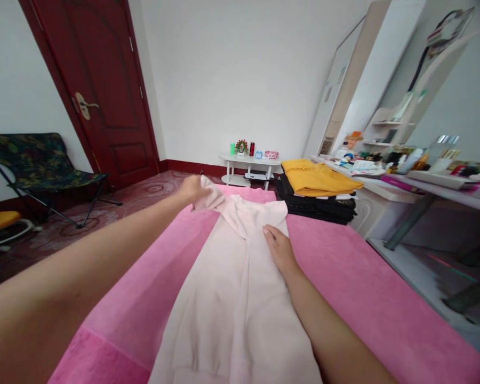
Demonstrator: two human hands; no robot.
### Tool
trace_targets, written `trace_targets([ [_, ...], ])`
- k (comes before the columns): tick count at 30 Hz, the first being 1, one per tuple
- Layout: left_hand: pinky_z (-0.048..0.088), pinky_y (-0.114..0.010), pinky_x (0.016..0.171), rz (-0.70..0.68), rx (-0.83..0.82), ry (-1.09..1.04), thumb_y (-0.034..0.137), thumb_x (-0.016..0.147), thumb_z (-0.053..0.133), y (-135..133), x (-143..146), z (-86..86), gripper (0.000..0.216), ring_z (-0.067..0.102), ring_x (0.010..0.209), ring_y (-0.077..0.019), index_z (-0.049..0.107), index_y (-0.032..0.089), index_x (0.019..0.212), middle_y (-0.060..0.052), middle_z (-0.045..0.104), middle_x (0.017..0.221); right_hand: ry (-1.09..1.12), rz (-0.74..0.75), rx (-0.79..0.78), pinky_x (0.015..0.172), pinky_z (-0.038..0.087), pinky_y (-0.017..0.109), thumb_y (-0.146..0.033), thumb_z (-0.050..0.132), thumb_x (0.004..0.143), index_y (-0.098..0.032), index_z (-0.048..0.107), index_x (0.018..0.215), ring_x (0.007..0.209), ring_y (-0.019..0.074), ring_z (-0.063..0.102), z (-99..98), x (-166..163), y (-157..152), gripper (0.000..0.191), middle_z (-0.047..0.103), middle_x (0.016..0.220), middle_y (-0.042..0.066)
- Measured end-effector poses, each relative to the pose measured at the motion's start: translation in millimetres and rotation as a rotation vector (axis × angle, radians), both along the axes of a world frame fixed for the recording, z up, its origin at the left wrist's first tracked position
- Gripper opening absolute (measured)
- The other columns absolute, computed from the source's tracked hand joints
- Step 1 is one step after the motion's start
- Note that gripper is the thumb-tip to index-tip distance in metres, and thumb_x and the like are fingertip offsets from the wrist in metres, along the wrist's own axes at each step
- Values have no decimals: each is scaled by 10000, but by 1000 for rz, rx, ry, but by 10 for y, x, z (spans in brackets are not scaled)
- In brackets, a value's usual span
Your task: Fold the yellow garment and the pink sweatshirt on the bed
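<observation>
A long, pale pink garment (240, 288), perhaps a dress, lies lengthwise on the pink bedspread (336, 266), its lower end running out of view at the bottom. My left hand (192, 190) is closed on the upper left part of it, which looks like a sleeve and is lifted and bunched. Folds run from that grip toward the middle. On the upper right of the cloth rests my right hand (279, 246), fingers stretched out and touching the fabric near its edge.
Behind my right hand stands a stack of folded black clothes (320, 207), with a yellow garment (320, 177) on top. A dressing table (384, 184) crowded with bottles borders the right side. A white side table (248, 161), a camouflage chair (44, 160) and a red door (100, 80) stand farther off.
</observation>
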State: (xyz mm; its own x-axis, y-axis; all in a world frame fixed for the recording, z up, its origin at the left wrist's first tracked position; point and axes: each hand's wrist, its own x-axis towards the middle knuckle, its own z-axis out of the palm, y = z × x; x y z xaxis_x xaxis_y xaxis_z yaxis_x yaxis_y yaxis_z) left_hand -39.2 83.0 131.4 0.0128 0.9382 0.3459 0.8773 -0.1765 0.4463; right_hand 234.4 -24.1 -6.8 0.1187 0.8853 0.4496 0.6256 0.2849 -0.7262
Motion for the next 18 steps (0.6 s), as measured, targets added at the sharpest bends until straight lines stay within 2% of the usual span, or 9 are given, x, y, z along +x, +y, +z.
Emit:
trace_targets([
  [1,450,-300,795,-46,80,97,398,667,682,-79,70,181,374,587,932,-256,602,113,895,-85,620,905,92,-14,29,995,385,356,-500,390,886,-162,642,1090,1118,214,546,-5,14,-4,468,629,1187,97],
  [3,435,-291,806,-137,141,160,430,693,650,-316,234,553,375,584,903,-219,605,120,900,-47,605,873,240,-48,69,945,417,358,-543,398,867,-153,640,1068,1042,220,578,-21,42,-6,501,657,1118,97],
  [5,425,-293,806,-273,179,264,416,715,628,-664,411,883,371,584,892,-209,604,102,911,-28,586,835,358,-77,83,901,436,352,-573,403,849,-132,638,1042,983,220,597,-42,69,3,536,668,1066,107],
  [7,414,-316,816,-395,151,357,379,694,649,-1099,576,1097,339,582,911,-225,611,109,896,-14,580,814,483,-104,85,847,456,343,-593,408,832,-109,631,1022,934,219,616,-55,90,14,567,666,1041,127],
  [8,412,-323,814,-463,116,393,354,695,647,-1331,647,1142,299,585,916,-231,617,124,884,-8,582,803,546,-107,85,818,465,340,-600,405,827,-103,624,1024,910,219,626,-55,99,14,578,664,1038,134],
  [10,416,-326,793,-577,60,426,306,705,629,-1779,760,1095,184,605,897,-237,627,162,820,-5,588,761,636,-101,87,759,478,336,-612,384,826,-111,615,1032,852,214,636,-41,118,-2,590,669,1011,128],
  [13,427,-337,687,-817,17,498,189,664,644,-2305,857,766,101,634,758,-236,637,210,763,-29,614,699,654,-105,91,695,475,335,-633,346,832,-131,627,967,773,213,616,1,164,-53,591,685,886,98],
  [16,401,-330,513,-1062,-56,604,179,672,656,-2587,886,414,64,609,562,-215,643,223,716,-54,622,604,573,-129,88,717,461,325,-640,354,824,-150,633,880,801,215,591,28,237,-64,567,684,856,87],
  [18,369,-320,437,-1226,-132,632,194,700,656,-2656,889,306,42,598,521,-210,652,220,733,-63,639,600,559,-146,76,752,458,316,-630,406,795,-160,629,890,857,217,590,24,283,-32,528,684,913,82],
])
